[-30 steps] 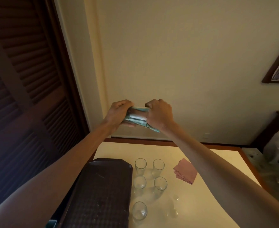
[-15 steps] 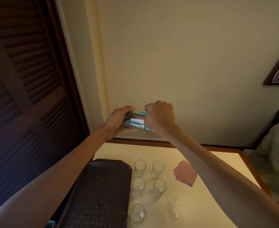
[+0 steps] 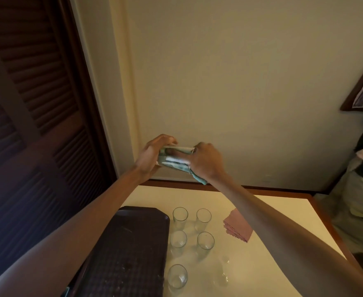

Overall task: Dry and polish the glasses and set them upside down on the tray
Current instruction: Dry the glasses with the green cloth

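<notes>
Glass [image 3: 174,158] held sideways by left hand [image 3: 149,156]; right hand [image 3: 206,162] grasps cloth [image 3: 198,179] inside.

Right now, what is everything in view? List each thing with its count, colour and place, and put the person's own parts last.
Held glass: one, clear, lying sideways in the air between both hands, above the table's far edge.
Green cloth: one, pale green, stuffed inside the held glass, a corner hanging below the right hand.
Standing glasses: five clear, upright on the table right of the tray; a faint sixth may stand further right.
Tray: one, dark brown, bare, on the table's left side.
Pink cloth: one, folded, on the table right of the glasses.
Table: one, cream top, wooden rim.
Louvred door: dark brown, left.
Picture frame: one, right wall.
Another person: right edge.
Left hand: grips the glass's base.
Right hand: at the glass's mouth, working the cloth.
</notes>
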